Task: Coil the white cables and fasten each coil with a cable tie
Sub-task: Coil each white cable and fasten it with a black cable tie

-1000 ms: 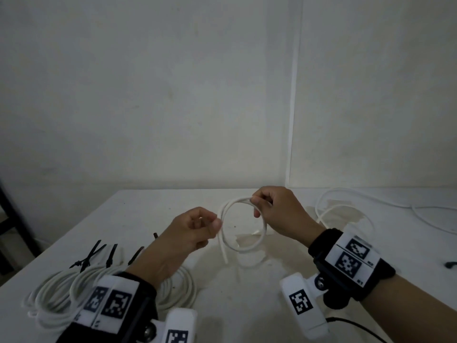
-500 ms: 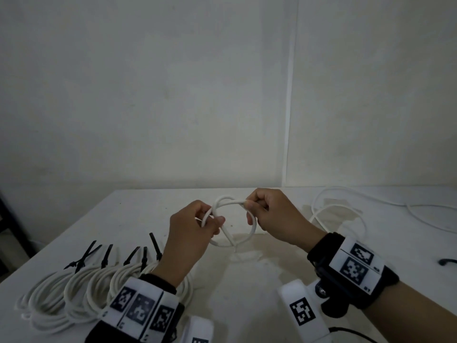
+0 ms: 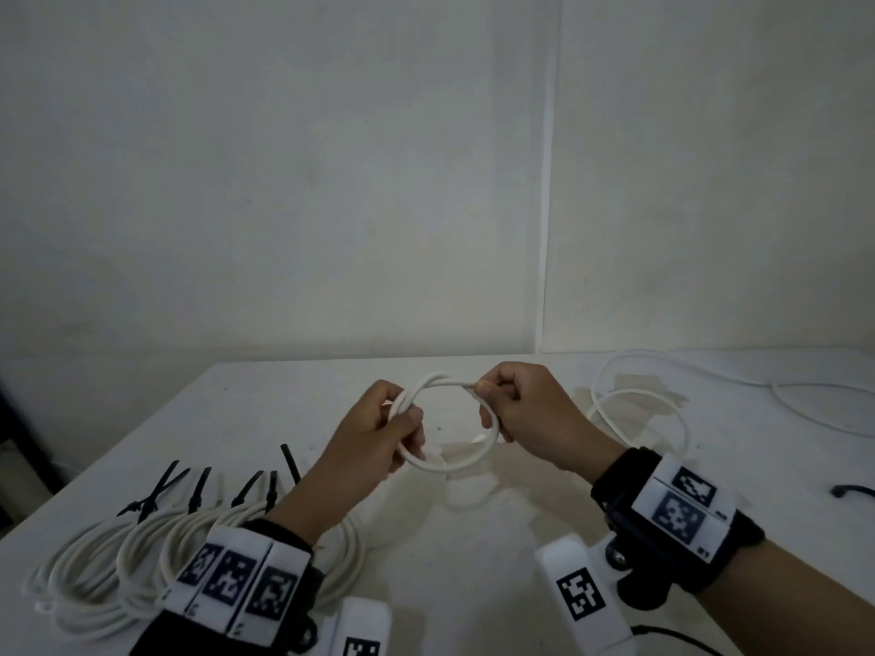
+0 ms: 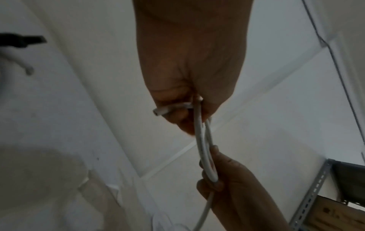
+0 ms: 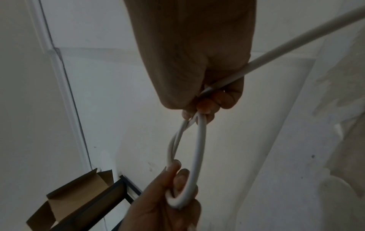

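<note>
A small loop of white cable (image 3: 461, 462) hangs in the air above the white table (image 3: 284, 409), held between both hands. My left hand (image 3: 402, 426) grips the loop's left side, where the strands cross; the cable's cut end (image 4: 158, 111) sticks out beside its fingers. My right hand (image 3: 492, 404) pinches the loop's right side (image 5: 199, 140). From that hand the rest of the cable (image 5: 296, 39) runs off to the right and lies in loose curves (image 3: 634, 404) on the table.
Several finished white coils (image 3: 109, 561) with black cable ties (image 3: 156, 490) lie at the table's front left, under my left wrist. A black object (image 3: 852, 491) lies at the right edge. A cardboard box (image 5: 79, 195) and metal shelving (image 4: 316, 187) stand beside the table.
My left hand has moved right and up to the loop and taken hold of its left side. The loop now has a second strand on top. The camera has tilted slightly.
</note>
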Tool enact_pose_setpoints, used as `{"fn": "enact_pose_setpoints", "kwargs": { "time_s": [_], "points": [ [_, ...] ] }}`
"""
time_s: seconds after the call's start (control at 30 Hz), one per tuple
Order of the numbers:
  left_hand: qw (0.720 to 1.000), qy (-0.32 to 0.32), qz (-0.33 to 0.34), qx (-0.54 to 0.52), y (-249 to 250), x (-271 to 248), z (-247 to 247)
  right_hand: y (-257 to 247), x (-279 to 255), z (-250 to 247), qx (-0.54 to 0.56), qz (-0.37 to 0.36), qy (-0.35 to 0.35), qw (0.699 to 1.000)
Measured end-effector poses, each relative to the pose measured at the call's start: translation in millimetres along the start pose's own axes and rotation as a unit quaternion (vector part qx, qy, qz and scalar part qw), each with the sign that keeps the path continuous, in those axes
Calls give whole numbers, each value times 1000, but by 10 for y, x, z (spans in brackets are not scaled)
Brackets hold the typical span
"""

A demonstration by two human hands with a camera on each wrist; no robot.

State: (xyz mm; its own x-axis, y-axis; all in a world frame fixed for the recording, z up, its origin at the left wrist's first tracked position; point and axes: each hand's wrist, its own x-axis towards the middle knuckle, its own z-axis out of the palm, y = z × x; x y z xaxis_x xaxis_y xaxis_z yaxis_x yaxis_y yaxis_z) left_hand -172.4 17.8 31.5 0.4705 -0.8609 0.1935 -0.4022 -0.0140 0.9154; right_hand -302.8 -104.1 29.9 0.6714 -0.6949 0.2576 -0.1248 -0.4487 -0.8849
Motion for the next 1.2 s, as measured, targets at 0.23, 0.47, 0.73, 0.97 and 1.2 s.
{"fn": "enact_pose_setpoints", "kwargs": {
  "time_s": [0.23, 0.47, 0.73, 0.97, 1.2],
  "points": [
    [994, -54, 18, 97, -33, 36, -93, 64, -8, -35, -41, -32, 52, 997],
    [989, -53, 58, 126, 2, 62, -109, 72, 5, -40, -33, -45, 79, 995],
    [954, -34, -59, -292, 94, 6, 91, 54, 78, -78, -26, -63, 79, 995],
    [932, 68, -72, -349, 70, 78, 31, 256, 33, -164, -36, -48, 7, 998],
    [924, 179, -52, -333, -9, 170, -405, 507, 68, -451, -177, -78, 3, 981]
  ]
}}
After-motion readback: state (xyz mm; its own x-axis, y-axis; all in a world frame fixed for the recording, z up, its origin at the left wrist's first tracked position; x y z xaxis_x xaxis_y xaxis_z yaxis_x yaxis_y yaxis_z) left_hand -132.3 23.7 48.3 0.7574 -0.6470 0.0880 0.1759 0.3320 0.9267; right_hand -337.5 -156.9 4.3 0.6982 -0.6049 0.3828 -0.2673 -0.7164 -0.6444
